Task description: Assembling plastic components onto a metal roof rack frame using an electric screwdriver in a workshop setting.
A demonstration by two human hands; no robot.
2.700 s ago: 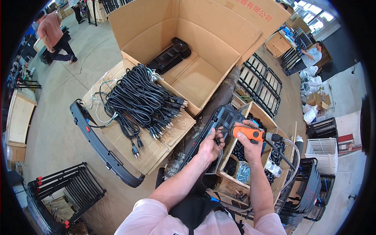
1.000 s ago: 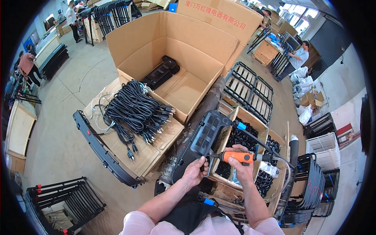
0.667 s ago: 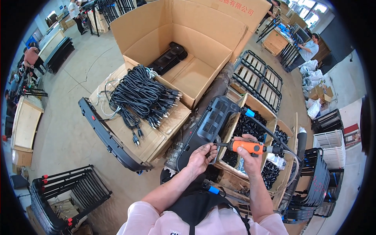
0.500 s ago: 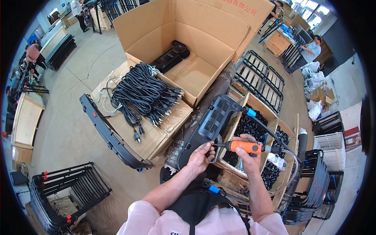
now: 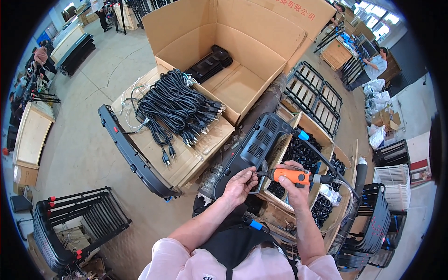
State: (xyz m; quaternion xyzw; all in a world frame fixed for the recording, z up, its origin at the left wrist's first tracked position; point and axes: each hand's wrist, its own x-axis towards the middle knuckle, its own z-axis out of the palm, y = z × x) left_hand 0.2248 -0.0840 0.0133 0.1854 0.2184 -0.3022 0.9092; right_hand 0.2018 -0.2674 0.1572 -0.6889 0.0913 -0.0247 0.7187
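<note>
Now right hand [image 5: 293,186] grips orange screwdriver [image 5: 290,176]; left hand [image 5: 239,185] steadies black vented housing [image 5: 254,149].

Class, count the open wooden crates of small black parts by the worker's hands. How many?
2: one crate behind the right hand, one further right; others may be hidden.

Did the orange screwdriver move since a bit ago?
Cannot tell. The camera shifts; the orange screwdriver sits in the right hand over the same wooden bin of black parts.
</note>
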